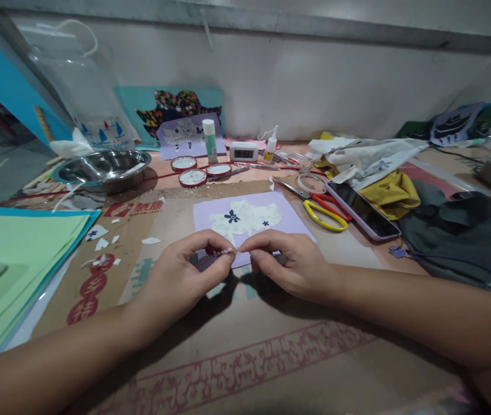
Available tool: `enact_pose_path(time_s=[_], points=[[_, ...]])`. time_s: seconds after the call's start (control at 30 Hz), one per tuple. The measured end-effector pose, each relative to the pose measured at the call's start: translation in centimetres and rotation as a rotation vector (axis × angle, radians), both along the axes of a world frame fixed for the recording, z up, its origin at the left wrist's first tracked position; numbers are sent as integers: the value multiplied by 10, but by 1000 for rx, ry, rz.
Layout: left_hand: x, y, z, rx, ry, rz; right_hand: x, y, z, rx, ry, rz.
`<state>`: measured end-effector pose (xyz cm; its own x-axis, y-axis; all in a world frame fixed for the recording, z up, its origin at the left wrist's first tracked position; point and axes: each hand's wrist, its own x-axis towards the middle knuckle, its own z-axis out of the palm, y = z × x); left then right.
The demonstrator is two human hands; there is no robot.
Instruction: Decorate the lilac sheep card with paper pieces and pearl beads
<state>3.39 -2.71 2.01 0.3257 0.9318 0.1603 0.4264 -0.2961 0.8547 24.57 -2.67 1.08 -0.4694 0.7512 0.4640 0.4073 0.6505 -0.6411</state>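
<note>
My left hand (pixel 191 265) is closed, thumb and forefinger pinching what looks like a short string of tiny pale beads (pixel 225 251). A thin golden end sticks out toward my right hand (pixel 289 262), whose thumb and forefinger are also pinched at that end. Both hands meet above the near edge of a lilac paper sheet (pixel 295 213). On this sheet lies a white cloth cutout (pixel 252 216) with dark blue flowers, its lower part hidden behind my fingers.
Red-rimmed dishes (pixel 192 177) of beads, a glue stick (pixel 210 141), a glue bottle (pixel 270 145) and a digital clock (pixel 244 152) stand behind. Scissors (pixel 325 216), a phone (pixel 362 210) and cloth scraps (pixel 390 196) lie right. A steel bowl (pixel 102 173) and paper sheets (pixel 25 253) are left.
</note>
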Motion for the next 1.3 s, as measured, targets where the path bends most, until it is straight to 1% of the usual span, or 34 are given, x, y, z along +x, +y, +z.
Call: enact_pose_path(time_s=[0.53,0.77,0.97,1.13,1.3], points=[[0,0,-1,-14,1,-3,0,2,-2,80,18,34],[-1,1,-1,-31,10,-8,0,2,-3,84,8,16],[-3,0,-4,-44,10,9,2,3,-5,143,-4,43],[-3,1,-4,-59,-42,16,4,4,-6,202,-26,64],[0,1,-2,-92,-90,12,4,4,-6,222,-15,72]])
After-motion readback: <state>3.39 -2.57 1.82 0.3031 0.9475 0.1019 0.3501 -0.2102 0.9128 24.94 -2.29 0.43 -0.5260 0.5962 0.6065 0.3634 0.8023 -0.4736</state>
